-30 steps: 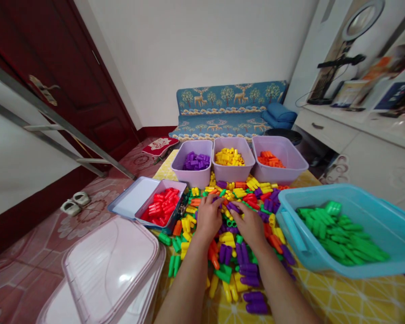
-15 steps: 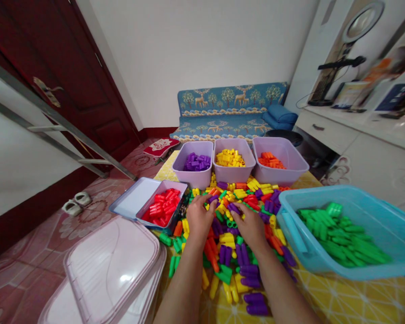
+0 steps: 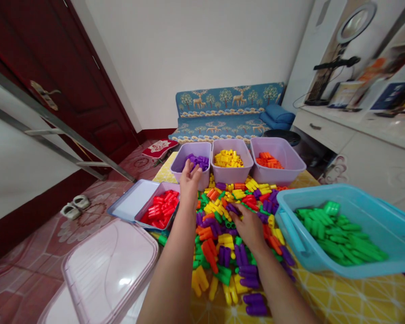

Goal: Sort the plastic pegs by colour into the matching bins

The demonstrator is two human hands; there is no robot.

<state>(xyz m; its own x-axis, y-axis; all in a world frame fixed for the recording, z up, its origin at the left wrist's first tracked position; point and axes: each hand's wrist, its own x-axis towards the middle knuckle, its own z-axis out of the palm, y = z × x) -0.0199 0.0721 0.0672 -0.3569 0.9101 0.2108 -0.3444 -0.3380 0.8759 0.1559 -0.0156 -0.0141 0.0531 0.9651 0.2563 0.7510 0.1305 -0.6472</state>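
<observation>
Even, moderately bright indoor light; shadows soft. Small white glare spot on lid (image 3: 111, 261). Door (image 3: 60, 49) dim. Wide-angle distortion: door and cabinet (image 3: 374, 157) slant strongly. Clutter (image 3: 374, 71) at far right smeared; blocks (image 3: 216, 208) fairly sharp.

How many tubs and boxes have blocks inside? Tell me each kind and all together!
Lilac tubs in the back row: 3
Turquoise tub on the right: 1
Box on the left, holding red blocks: 1
Total: 5
</observation>
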